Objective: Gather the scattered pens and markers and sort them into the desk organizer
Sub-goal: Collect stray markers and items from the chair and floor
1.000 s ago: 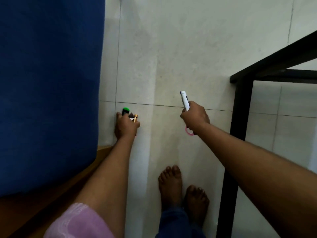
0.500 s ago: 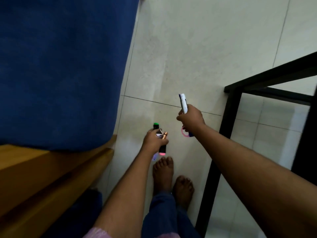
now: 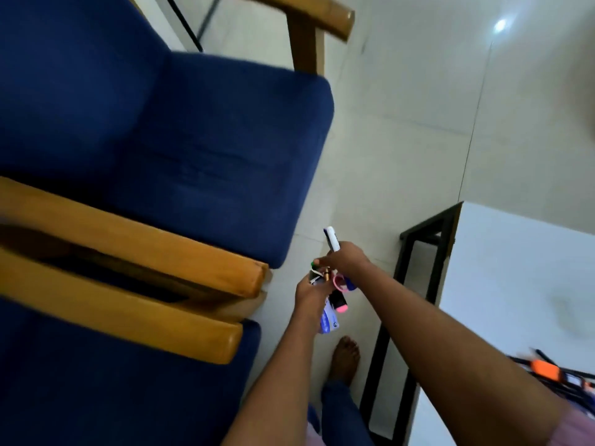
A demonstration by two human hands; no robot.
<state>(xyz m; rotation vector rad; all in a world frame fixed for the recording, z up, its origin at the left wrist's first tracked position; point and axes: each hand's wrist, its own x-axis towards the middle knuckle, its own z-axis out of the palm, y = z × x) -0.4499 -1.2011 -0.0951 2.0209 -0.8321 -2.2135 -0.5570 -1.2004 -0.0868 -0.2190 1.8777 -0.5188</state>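
Both hands full of pens over the tiled floor.
The left hand [image 3: 310, 292] grips a bundle of markers [image 3: 335, 302], seemingly with a card; the right hand [image 3: 346, 257], touching it, holds a white pen [image 3: 332, 238] upright beside the blue armchair [image 3: 193, 149].

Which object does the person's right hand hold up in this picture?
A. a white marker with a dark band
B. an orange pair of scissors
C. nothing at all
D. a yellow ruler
A: the right hand grips a white marker with a dark band, which sticks up above its fingers.
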